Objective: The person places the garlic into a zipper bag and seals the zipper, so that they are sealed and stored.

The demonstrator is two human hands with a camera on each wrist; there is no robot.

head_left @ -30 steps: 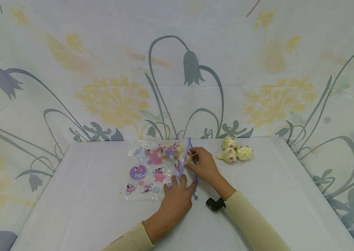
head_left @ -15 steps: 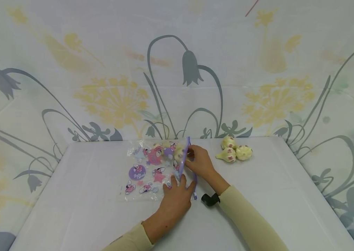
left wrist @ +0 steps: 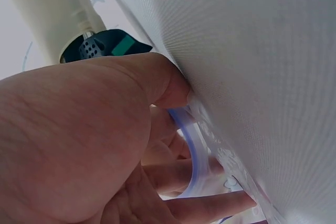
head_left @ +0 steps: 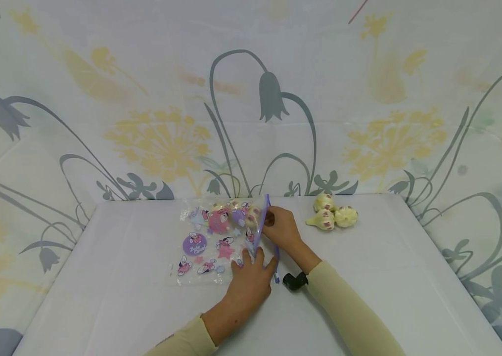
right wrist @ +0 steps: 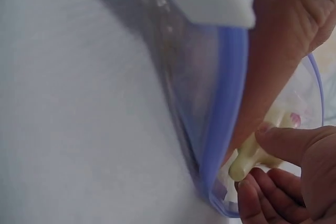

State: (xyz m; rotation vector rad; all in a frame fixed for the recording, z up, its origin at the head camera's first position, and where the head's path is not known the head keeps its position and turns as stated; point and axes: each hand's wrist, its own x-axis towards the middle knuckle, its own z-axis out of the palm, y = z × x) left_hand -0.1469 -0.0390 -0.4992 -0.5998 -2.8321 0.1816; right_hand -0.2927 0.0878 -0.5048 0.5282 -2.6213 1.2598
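A clear zip bag with pink and purple cartoon prints lies flat, its purple zip edge raised on the right. My left hand presses the bag's near part beside the mouth with spread fingers; its thumb touches the plastic in the left wrist view. At the opening, my right hand holds a garlic bulb by its stem end, thumb above and curled fingers below. Most of that bulb is hidden by the thumb and the bag film. Pale garlic shows through the plastic at the bag's upper right.
Three more garlic bulbs sit together to the right of the bag. A black wrist-worn device sticks out at the right wrist. The white table ends at a flower-patterned cloth behind and at the sides.
My right hand has moved left and a little up to the bag's mouth, and the garlic bulb has gone further inside. The left hand stays in place.
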